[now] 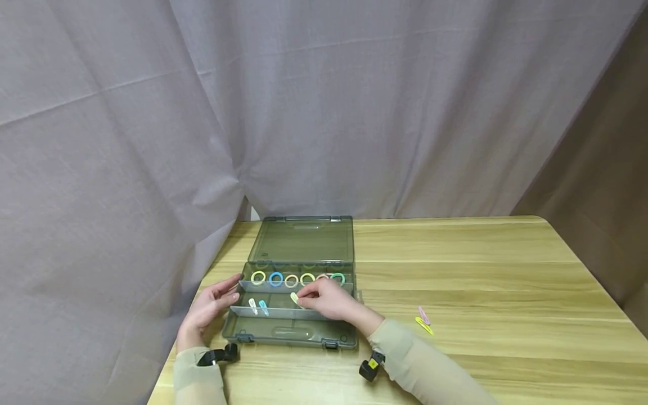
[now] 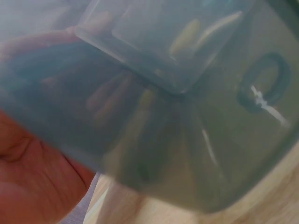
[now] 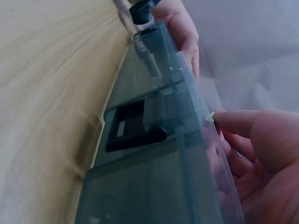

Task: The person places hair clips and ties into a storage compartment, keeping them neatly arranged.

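Note:
My right hand (image 1: 326, 298) pinches a pale yellow-green snap hair clip (image 1: 294, 297) between thumb and fingertips, over the middle row of a clear grey storage box (image 1: 291, 332). In the right wrist view the clip's tip (image 3: 210, 117) peeks out from the fingertips close to the translucent divider. At the box's left wall, the fingers and thumb of my left hand (image 1: 206, 306) touch the rim, fairly straight. A white hair clip (image 1: 252, 305) and a blue hair clip (image 1: 263, 307) sit in the middle row, leaning by the front divider (image 1: 304, 313).
Hair ties stand in the box's back row, among them a blue hair tie (image 1: 275, 274) and a green one (image 1: 341, 275). The open lid (image 1: 302, 242) lies back toward the curtain (image 1: 324, 112). Right of the box, a purple clip (image 1: 424, 316) and a yellow clip (image 1: 424, 325) lie on the wooden table (image 1: 481, 270).

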